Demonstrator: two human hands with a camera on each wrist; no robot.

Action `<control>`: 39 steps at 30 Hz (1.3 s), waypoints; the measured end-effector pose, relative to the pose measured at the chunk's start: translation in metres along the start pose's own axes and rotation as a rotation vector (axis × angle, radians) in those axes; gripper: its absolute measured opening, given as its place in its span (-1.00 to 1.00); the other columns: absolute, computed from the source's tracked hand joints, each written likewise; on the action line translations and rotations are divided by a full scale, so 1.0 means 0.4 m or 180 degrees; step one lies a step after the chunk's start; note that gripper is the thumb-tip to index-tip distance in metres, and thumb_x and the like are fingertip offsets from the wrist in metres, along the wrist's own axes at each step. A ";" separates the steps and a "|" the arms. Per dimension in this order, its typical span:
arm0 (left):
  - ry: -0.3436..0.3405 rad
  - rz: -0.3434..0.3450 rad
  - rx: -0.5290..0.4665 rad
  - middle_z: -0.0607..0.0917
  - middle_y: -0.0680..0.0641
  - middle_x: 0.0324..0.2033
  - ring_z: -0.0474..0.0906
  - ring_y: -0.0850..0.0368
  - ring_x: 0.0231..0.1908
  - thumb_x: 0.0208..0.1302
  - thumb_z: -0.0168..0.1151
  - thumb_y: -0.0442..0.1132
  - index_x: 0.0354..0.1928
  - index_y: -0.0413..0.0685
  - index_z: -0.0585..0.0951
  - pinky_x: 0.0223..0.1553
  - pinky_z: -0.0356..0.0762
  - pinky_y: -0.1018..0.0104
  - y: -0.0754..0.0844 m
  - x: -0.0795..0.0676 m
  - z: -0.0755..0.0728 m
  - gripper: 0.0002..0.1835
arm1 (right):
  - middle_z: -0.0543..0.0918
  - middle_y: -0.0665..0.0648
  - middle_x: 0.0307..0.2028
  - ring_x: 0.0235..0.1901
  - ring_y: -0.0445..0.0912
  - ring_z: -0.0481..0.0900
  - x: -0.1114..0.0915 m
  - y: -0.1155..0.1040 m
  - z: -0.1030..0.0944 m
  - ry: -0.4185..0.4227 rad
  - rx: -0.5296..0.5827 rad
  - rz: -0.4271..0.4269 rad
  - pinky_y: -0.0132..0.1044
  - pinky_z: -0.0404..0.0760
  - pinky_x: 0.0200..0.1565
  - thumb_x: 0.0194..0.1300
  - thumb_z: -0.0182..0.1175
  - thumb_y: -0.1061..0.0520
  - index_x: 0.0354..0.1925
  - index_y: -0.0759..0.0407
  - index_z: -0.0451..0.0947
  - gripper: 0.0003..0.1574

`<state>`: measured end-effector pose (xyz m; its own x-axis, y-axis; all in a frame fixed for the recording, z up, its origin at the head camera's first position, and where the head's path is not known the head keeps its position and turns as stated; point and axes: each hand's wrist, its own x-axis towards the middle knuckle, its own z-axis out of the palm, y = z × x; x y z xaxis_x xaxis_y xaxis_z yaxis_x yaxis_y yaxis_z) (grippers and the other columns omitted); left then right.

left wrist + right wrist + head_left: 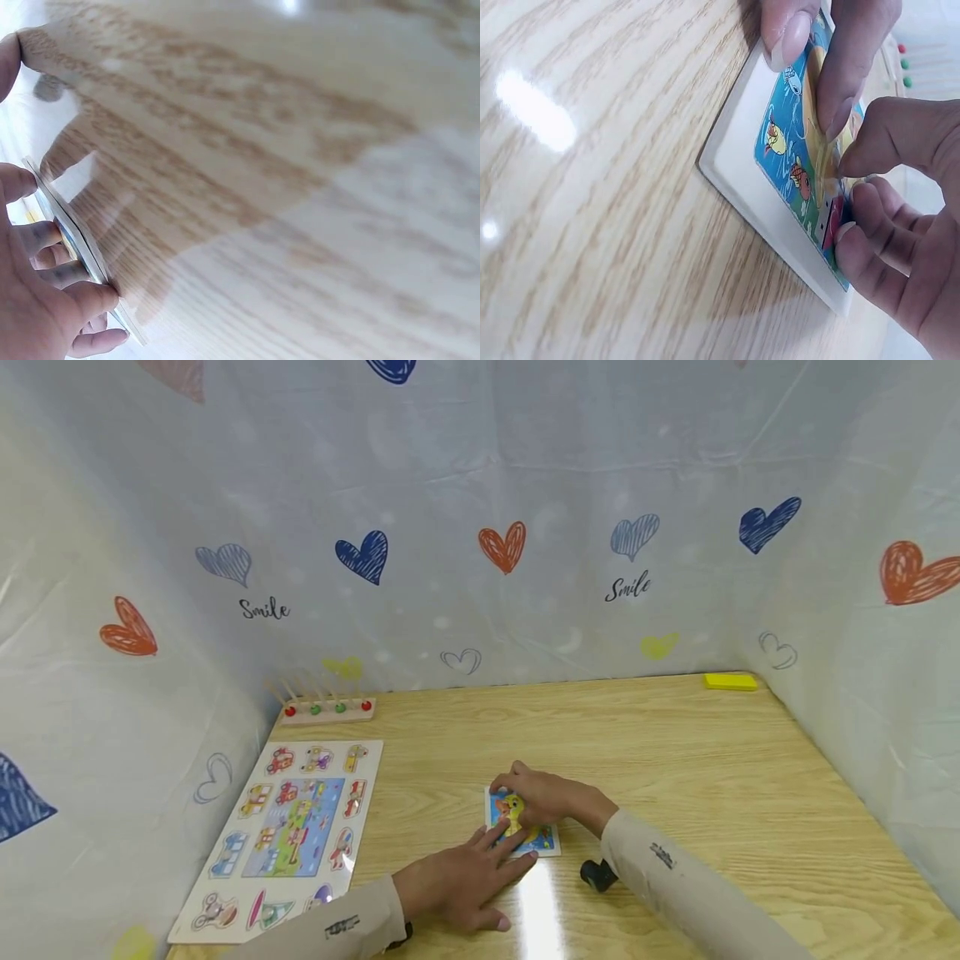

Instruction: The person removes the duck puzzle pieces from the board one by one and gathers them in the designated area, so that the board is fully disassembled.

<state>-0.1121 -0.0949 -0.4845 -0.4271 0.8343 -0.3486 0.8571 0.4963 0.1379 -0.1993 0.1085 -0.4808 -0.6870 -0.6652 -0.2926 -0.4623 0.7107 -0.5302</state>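
Touching duck-picture board (799, 180), left grip (468, 881), right grip (543, 796)

Table (637, 735): wood-grain, smooth, glossy; glare lower centre. Curtain (562, 610), upper frame: creased, plastic-looking. Sleeve (697, 881), lower right: matt cloth. Puzzle (510, 812), centre: smooth, printed.

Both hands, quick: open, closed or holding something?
Left hand: open, fingers resting on the picture board.
Right hand: fingers bent over the picture board; can't tell whether it's gripping anything.
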 end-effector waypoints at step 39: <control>0.0066 0.0019 0.0063 -0.11 -0.16 0.60 -0.15 -0.29 0.56 0.43 -0.18 0.42 0.63 0.15 -0.09 0.43 0.22 -0.14 0.002 0.002 0.005 -0.10 | 0.37 0.00 -0.04 -0.14 -0.16 0.48 0.004 -0.001 -0.016 -0.0133 -0.0004 -0.0067 -0.28 0.55 -0.07 0.23 0.38 0.27 0.30 -0.12 0.37 -0.26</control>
<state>-0.1111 -0.0940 -0.4864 -0.4276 0.8421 -0.3286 0.8651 0.4866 0.1214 -0.2038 0.1085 -0.4759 -0.6531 -0.6888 -0.3145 -0.4771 0.6969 -0.5356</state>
